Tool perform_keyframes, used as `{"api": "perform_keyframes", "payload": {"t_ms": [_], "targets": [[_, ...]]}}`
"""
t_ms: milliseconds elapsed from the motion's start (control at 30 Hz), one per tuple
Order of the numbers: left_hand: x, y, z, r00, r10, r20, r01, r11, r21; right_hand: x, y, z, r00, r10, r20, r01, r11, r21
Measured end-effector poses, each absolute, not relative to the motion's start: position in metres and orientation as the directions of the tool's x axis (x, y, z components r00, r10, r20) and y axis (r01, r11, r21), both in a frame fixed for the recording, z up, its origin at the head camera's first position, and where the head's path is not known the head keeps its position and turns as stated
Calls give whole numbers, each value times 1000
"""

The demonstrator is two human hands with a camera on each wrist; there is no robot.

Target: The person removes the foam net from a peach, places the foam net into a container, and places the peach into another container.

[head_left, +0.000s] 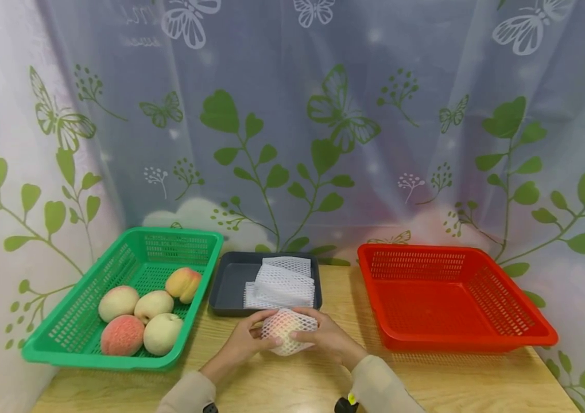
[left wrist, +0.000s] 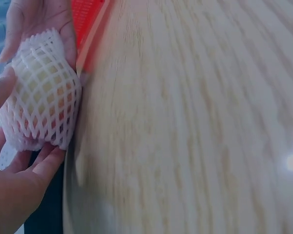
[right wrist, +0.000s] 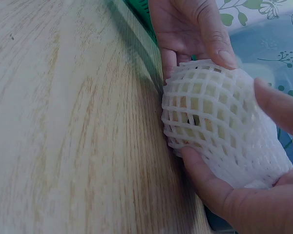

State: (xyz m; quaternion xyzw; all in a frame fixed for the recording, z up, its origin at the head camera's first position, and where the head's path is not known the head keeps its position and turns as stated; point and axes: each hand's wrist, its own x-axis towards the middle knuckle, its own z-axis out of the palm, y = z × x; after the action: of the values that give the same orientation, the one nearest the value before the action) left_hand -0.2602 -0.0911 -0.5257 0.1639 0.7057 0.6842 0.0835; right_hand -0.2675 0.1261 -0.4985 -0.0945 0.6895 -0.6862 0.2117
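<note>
A peach (head_left: 286, 328) wrapped in a white foam net sleeve (left wrist: 44, 92) is held between both hands, in front of the dark tray. My left hand (head_left: 247, 338) grips it from the left, thumb on the near side and fingers behind. From the right, my right hand (head_left: 330, 337) grips the same netted peach, its thumb across the front. In the right wrist view the net (right wrist: 205, 107) covers the fruit and a loose part of it extends toward the right palm. Yellow and reddish skin shows through the mesh.
A green basket (head_left: 204, 287) on the left holds several peaches (head_left: 123, 335). The dark grey tray (head_left: 227, 287) behind the hands carries several flat foam nets (head_left: 284, 281). On the right stands a red basket (head_left: 426, 295). A patterned curtain (head_left: 292, 115) hangs behind the wooden table (head_left: 271, 384).
</note>
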Motion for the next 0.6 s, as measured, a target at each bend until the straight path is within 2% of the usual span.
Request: {"api": "perform_keyframes", "payload": {"t_ms": [400, 600], "targets": [[-253, -83, -512, -931, 319, 179, 189, 3, 982, -268, 135, -495, -859, -470, -204, 232, -2, -973], [-248, -80, -503, -934, 309, 181, 201, 33, 979, -266, 139, -495, -850, -500, -167, 212, -34, -977]]}}
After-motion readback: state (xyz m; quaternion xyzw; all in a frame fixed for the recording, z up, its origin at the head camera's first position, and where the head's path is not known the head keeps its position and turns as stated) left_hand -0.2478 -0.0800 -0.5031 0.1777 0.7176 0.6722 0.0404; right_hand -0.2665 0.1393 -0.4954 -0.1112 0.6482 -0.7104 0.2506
